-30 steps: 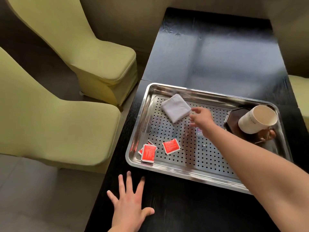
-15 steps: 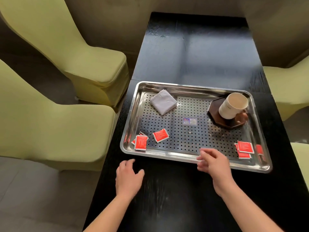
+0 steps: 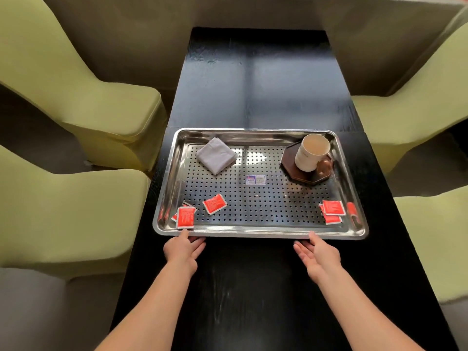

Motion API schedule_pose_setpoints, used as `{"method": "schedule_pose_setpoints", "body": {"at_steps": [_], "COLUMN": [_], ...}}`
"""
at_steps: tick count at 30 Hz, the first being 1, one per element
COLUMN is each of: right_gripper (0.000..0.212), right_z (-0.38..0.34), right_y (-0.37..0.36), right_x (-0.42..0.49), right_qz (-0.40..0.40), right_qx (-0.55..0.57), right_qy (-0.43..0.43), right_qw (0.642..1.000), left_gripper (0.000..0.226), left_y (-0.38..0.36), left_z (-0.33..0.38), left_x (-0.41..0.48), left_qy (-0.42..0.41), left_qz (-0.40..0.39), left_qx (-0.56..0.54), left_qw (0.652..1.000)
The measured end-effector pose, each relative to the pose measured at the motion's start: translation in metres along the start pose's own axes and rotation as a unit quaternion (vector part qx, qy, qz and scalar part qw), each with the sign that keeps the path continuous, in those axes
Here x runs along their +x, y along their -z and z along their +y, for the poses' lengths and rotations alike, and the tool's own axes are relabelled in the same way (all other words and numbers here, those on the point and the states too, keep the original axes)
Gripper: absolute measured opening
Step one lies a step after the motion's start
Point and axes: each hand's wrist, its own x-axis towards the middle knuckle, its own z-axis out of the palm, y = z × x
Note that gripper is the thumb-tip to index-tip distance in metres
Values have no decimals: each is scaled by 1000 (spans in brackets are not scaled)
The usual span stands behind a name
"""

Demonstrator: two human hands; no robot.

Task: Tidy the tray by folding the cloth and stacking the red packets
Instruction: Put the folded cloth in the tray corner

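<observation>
A perforated steel tray [image 3: 253, 233] lies on the black table. A grey cloth [image 3: 216, 155], folded into a square, sits in its far left corner. Red packets lie scattered: an overlapping pair [image 3: 186, 217] at the near left, a single packet [image 3: 214, 203] beside them, and another overlapping pair [image 3: 333, 208] at the near right. My left hand [image 3: 183, 249] and my right hand [image 3: 317, 252] are at the tray's near rim. Each thumb tip touches the rim, and the fingers stretch out straight just below it. Neither hand holds anything.
A white cup [image 3: 312, 153] stands on a dark octagonal saucer [image 3: 304, 177] in the tray's far right corner. Green-covered chairs [image 3: 76, 211] flank the narrow black table [image 3: 253, 287] on both sides. Bare tabletop stretches beyond the tray [image 3: 258, 92].
My right hand drew back from beside the cloth to the tray's near rim. My left hand moved forward off the table to the rim. The view shifted right, showing the packets on the right.
</observation>
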Motion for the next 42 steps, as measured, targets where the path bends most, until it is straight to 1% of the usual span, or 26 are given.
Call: {"method": "schedule_pose_setpoints", "body": {"at_steps": [5,8,9,12,16,25,35,39,42], "right_gripper": [33,39,39,27,30,14,9,7,8], "right_z": [-2,-3,-4,-8,-7,9,39,51,56], "right_y": [6,9,10,8,6,26,60,74,82], "right_x": [8,12,13,12,9,-8,-36,-44,-49], "right_qz": [-27,-30,-31,-32,-11,1,5,0,-3], "right_qx": [4,17,18,-2,-3,-16,-43,-29,-33], "right_qy": [-12,0,4,3,-4,-7,0,0,0], "right_qw": [1000,999,999,999,1000,1000,999,1000,999], "left_gripper": [18,23,24,26,24,23,20,24,22], "left_y": [-1,2,2,2,4,32,78,100,110], "left_z": [-3,-4,-3,-3,-5,-18,-43,-55,-60], "left_x": [5,9,9,8,3,-11,-33,-40,-47], "left_qy": [-3,-7,-9,-15,-18,-23,-36,-37,-29], "left_qz": [-12,-23,-23,-20,-10,-3,3,5,8], "left_qx": [7,24,27,33,33,41,54,56,57], "left_qw": [1000,999,999,999,999,999,998,998,998]}}
